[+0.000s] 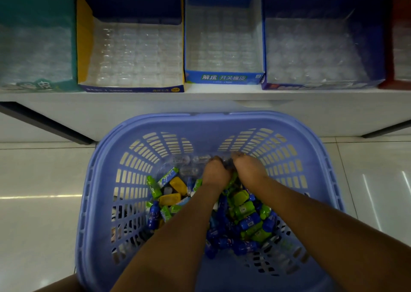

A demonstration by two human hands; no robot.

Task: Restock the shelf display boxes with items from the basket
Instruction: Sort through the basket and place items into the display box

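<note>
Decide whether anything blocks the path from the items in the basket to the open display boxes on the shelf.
Nothing visible does. The left hand and right hand are down among the items in the basket, and the display boxes stand open-topped beyond its far rim, holding only bare clear trays.

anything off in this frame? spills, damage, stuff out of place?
One thing: a clear blister tray lies loose at the far end of the basket, among the small items. Trays like it sit inside the shelf display boxes, so it looks misplaced. Nothing is spilled on the floor.
</note>
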